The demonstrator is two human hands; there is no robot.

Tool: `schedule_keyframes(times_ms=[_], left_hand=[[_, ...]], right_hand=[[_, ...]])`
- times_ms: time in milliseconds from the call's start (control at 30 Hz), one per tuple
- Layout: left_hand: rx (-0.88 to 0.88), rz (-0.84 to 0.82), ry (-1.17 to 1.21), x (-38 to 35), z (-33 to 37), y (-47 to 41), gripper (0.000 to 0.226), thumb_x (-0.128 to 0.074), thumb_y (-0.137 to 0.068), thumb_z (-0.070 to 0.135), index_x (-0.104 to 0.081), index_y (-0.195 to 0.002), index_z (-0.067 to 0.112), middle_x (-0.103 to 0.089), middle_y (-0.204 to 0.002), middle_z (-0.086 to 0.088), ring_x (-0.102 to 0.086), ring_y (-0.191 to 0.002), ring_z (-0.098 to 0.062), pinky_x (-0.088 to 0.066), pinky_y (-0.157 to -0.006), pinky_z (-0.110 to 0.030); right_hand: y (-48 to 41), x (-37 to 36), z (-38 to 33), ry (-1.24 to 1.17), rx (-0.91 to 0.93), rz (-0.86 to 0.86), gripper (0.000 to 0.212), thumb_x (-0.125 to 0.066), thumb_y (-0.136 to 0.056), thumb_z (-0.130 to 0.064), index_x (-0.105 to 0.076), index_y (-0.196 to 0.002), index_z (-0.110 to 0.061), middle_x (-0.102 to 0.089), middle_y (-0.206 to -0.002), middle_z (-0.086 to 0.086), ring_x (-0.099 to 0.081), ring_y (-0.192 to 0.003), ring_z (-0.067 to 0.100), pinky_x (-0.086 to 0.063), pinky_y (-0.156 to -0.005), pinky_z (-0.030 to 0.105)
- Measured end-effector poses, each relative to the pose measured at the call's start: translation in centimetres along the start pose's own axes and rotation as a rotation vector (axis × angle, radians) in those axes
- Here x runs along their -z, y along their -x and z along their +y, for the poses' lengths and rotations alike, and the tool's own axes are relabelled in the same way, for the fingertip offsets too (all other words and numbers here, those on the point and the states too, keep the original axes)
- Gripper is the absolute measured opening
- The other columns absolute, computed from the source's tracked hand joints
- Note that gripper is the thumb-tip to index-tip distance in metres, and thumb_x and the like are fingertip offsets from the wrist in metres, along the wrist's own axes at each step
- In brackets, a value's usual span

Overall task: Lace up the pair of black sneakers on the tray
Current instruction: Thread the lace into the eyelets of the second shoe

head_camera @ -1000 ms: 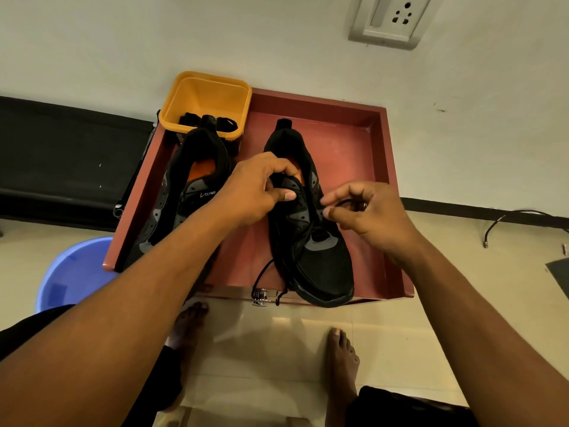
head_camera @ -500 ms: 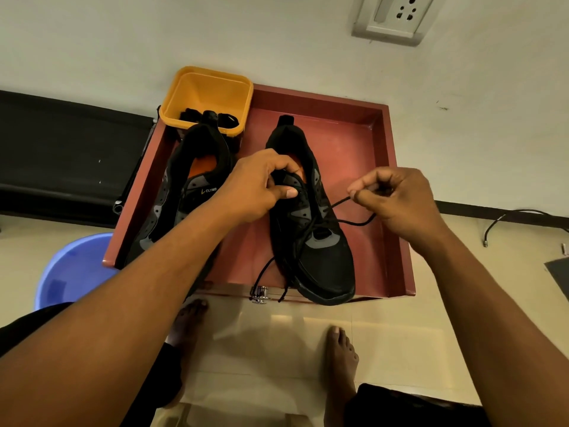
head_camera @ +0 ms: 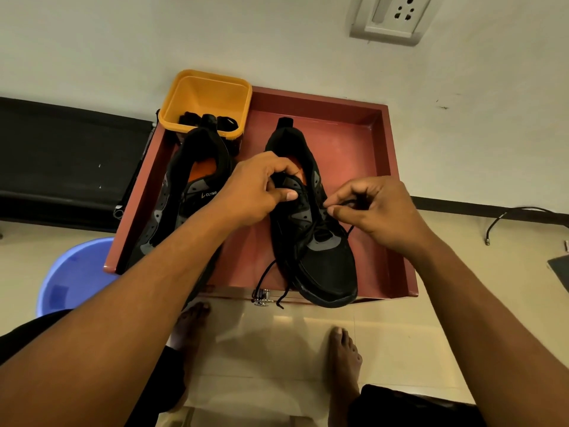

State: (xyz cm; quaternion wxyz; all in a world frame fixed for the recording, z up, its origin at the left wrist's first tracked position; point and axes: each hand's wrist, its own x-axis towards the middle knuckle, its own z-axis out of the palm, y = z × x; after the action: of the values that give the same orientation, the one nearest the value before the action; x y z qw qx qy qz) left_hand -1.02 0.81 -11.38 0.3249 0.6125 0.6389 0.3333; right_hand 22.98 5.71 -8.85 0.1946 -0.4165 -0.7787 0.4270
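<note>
Person's left hand [head_camera: 258,186] is curled round the tongue of the sneaker [head_camera: 323,263] sitting mid-tray [head_camera: 397,241], right hand [head_camera: 378,211] pinching the black lace [head_camera: 264,275] between thumb and fingertip by an eyelet; risk imo is the thin lace slipping that pinch or missing a hole, black on black being hard to read, and the loose end dangling over the front edge could snag the metal latch [head_camera: 261,295]. Second sneaker [head_camera: 184,192] lies alongside, no lace showing; the yellow tub [head_camera: 209,97] at the back corner holds black bundled bits, maybe laces, can't tell; blue basin [head_camera: 74,272] sits beside the tray, contents unclear.
</note>
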Motion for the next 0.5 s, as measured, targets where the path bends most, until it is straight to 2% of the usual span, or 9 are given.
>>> schedule_keyframes(times_ms=[133, 167, 233, 300, 367, 433, 500], left_hand=[[-0.003, 0.002, 0.000, -0.1, 0.0, 0.1, 0.023, -0.081, -0.087, 0.014, -0.072, -0.106, 0.025, -0.061, -0.103, 0.003, -0.061, -0.076, -0.021, -0.058, -0.080, -0.046], [-0.002, 0.004, 0.003, -0.1, -0.1, 0.1, 0.023, -0.081, -0.087, 0.014, -0.072, -0.105, 0.025, -0.061, -0.103, 0.003, -0.061, -0.076, -0.021, -0.058, -0.081, -0.046], [0.001, 0.004, 0.007, -0.1, -0.1, 0.1, 0.023, -0.081, -0.087, 0.014, -0.072, -0.106, 0.025, -0.060, -0.102, 0.003, -0.061, -0.076, -0.022, -0.058, -0.080, -0.047], [-0.004, 0.003, 0.001, -0.1, -0.1, 0.0, 0.025, -0.081, -0.087, 0.014, -0.072, -0.107, 0.024, -0.061, -0.103, 0.003, -0.062, -0.076, -0.022, -0.058, -0.080, -0.047], [-0.004, 0.001, 0.003, -0.1, -0.1, -0.1, 0.025, -0.081, -0.086, 0.014, -0.072, -0.108, 0.024, -0.062, -0.105, 0.003, -0.062, -0.077, -0.022, -0.058, -0.080, -0.048], [-0.002, 0.003, 0.007, 0.0, -0.1, -0.1, 0.025, -0.081, -0.087, 0.014, -0.072, -0.107, 0.024, -0.062, -0.105, 0.003, -0.062, -0.077, -0.021, -0.058, -0.080, -0.048], [0.001, 0.007, 0.010, 0.0, -0.2, 0.0, 0.025, -0.081, -0.087, 0.014, -0.072, -0.107, 0.025, -0.061, -0.104, 0.004, -0.061, -0.074, -0.019, -0.058, -0.080, -0.046]], right_hand=[[-0.5, 1.9, 0.8, 0.063, -0.040, 0.200, 0.012, -0.081, -0.087, -0.009, -0.081, -0.091, -0.021, -0.078, -0.087, -0.011, -0.073, -0.085, 0.007, -0.059, -0.081, 0.021], [-0.5, 2.2, 0.8, 0.066, -0.041, 0.204, 0.012, -0.080, -0.088, -0.010, -0.081, -0.093, -0.021, -0.078, -0.089, -0.011, -0.073, -0.087, 0.007, -0.059, -0.081, 0.021], [-0.3, 1.5, 0.4, 0.048, -0.015, 0.103, 0.016, -0.080, -0.088, -0.010, -0.080, -0.100, -0.020, -0.077, -0.092, -0.009, -0.073, -0.086, 0.007, -0.058, -0.078, 0.019], [0.0, 0.1, 0.1, 0.032, 0.014, 0.004, 0.015, -0.081, -0.087, -0.008, -0.081, -0.100, -0.017, -0.077, -0.088, -0.004, -0.073, -0.081, 0.013, -0.061, -0.076, 0.024], [-0.2, 0.2, 0.1, 0.024, 0.008, 0.036, 0.011, -0.082, -0.087, -0.007, -0.082, -0.095, -0.016, -0.078, -0.084, -0.003, -0.074, -0.079, 0.016, -0.063, -0.077, 0.031], [-0.5, 1.4, 0.5, 0.037, -0.013, 0.133, 0.011, -0.082, -0.087, -0.007, -0.082, -0.092, -0.018, -0.078, -0.085, -0.006, -0.074, -0.083, 0.012, -0.062, -0.083, 0.031], [-0.5, 2.1, 0.7, 0.050, -0.026, 0.144, 0.013, -0.081, -0.088, -0.008, -0.081, -0.094, -0.020, -0.078, -0.087, -0.008, -0.074, -0.086, 0.009, -0.062, -0.085, 0.029]])
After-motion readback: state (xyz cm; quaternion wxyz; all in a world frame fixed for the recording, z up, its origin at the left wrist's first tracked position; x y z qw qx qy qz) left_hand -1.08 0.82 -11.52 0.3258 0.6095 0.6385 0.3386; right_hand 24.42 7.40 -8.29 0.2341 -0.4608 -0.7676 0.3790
